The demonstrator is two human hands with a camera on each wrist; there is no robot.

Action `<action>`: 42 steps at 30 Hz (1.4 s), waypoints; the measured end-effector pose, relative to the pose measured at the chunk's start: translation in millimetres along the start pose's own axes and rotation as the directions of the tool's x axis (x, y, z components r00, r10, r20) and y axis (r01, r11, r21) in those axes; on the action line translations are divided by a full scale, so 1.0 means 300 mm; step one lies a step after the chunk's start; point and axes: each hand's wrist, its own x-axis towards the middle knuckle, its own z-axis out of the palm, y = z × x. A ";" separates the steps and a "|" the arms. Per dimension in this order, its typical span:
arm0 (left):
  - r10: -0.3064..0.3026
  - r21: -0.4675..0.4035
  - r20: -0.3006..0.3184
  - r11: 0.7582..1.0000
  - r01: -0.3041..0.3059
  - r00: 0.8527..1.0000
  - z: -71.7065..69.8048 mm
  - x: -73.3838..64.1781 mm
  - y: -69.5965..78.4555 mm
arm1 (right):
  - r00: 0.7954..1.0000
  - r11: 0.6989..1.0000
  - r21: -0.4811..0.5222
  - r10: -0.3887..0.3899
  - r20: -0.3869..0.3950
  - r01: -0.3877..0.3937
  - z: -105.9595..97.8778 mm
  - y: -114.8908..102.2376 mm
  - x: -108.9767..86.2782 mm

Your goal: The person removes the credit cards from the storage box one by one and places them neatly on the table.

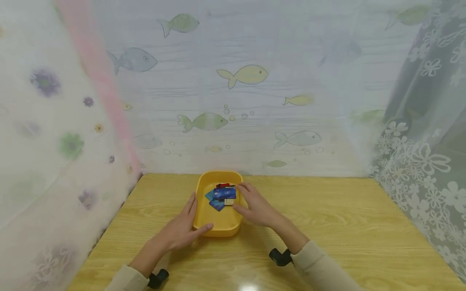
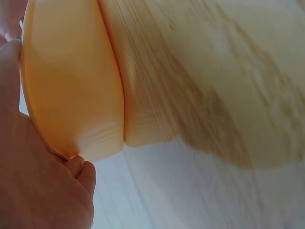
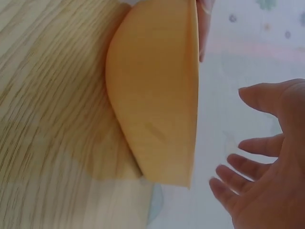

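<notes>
A yellow plastic tub (image 1: 218,232) stands on the wooden table in the head view. Inside it lies a loose pile of cards, topped by a blue card (image 1: 225,193) marked VIP, with red, light blue and cream ones partly covered below. My left hand (image 1: 179,230) holds the tub at its near left corner, thumb over the near rim and fingers along the left side. At the right rim is my right hand (image 1: 256,204), its thumb and fingers apart beside the cards. In the right wrist view its fingers (image 3: 248,167) are spread, with nothing between them.
The wooden table (image 1: 327,218) reaches back to a curtain (image 1: 251,101) printed with fish. Flowered fabric (image 1: 54,133) hangs at the left and lace (image 1: 429,161) at the right. Black wrist devices (image 1: 280,257) sit below both forearms.
</notes>
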 end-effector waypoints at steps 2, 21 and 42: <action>0.003 -0.003 -0.001 1.000 -0.003 1.000 0.001 -0.001 0.002 | 1.000 1.000 0.022 0.011 0.015 -0.011 0.009 -0.011 0.013; 0.026 0.037 0.012 0.999 -0.027 1.000 -0.002 0.002 -0.006 | 0.980 0.922 0.342 0.146 0.134 -0.183 0.100 -0.060 0.134; 0.022 0.027 0.025 0.999 -0.023 0.999 -0.001 0.000 -0.001 | 0.914 0.914 -0.014 0.405 -0.009 -0.405 0.259 -0.062 0.252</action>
